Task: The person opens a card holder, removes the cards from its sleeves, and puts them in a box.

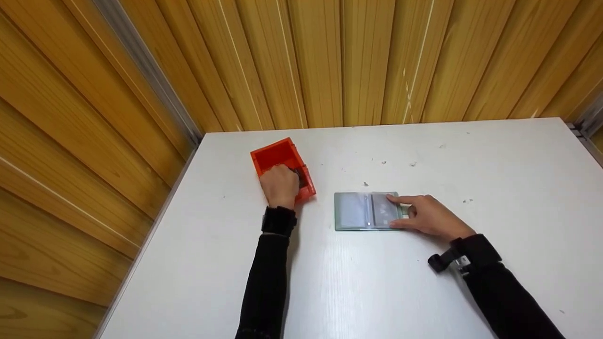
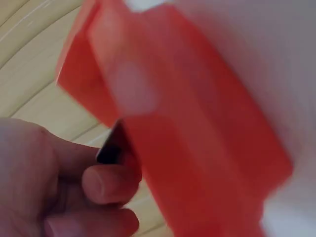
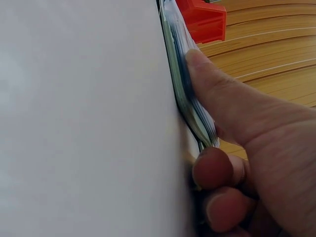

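Note:
My left hand [image 1: 280, 184] reaches into an open red plastic box [image 1: 274, 155], its fingers curled. In the left wrist view the thumb and a finger pinch a thin, dark, flat piece [image 2: 111, 148] at the box's edge; its kind cannot be told. A small album [image 1: 352, 210] with clear sleeves and a pale green cover lies open on the table. At its right edge my right hand [image 1: 431, 217] holds the pages. The right wrist view shows the thumb [image 3: 212, 81] on the sleeves and the other fingers curled beside the edge.
Both things are on a white table [image 1: 377, 292] with small worn marks near the back. Wood-patterned panels [image 1: 325, 61] stand behind it and along the left side. The box is left of the album and farther back.

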A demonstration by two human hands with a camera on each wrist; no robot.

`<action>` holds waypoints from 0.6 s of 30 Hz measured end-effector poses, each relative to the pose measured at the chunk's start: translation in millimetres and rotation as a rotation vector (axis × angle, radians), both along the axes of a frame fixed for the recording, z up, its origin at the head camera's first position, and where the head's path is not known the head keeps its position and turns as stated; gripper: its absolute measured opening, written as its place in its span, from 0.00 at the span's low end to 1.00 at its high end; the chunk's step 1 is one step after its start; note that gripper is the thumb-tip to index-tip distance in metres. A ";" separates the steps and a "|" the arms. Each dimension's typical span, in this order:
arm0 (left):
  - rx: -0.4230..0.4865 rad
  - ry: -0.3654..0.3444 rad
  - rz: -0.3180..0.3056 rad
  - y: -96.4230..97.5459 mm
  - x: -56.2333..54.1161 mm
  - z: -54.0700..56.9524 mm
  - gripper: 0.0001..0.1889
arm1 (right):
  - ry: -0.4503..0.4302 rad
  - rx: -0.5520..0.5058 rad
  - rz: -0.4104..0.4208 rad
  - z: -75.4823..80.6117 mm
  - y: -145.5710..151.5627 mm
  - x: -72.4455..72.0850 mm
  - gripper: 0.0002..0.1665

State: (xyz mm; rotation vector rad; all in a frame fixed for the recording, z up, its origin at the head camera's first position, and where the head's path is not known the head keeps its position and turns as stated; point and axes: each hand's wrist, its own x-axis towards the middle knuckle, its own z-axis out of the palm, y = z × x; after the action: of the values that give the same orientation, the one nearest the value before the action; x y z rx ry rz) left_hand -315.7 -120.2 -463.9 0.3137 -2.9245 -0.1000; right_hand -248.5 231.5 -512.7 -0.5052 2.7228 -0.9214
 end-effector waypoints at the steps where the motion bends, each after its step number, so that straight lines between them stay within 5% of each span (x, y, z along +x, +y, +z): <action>1: -0.030 -0.023 0.007 1.4 0.6 -2.2 0.21 | -0.002 0.001 0.003 -0.2 -0.3 -0.1 0.49; 11: -0.183 -0.200 0.051 9.7 0.4 -11.0 0.21 | 0.001 -0.020 0.005 0.2 0.0 0.8 0.49; 18: -0.172 -0.243 0.068 13.3 -1.1 -8.7 0.18 | -0.004 -0.017 -0.005 1.5 1.1 2.0 0.49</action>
State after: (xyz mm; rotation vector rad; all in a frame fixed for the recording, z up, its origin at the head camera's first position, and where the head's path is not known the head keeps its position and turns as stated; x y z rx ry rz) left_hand -316.8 -107.0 -472.6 0.4238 -3.1286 0.2128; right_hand -246.5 232.5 -511.2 -0.4998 2.7163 -0.9469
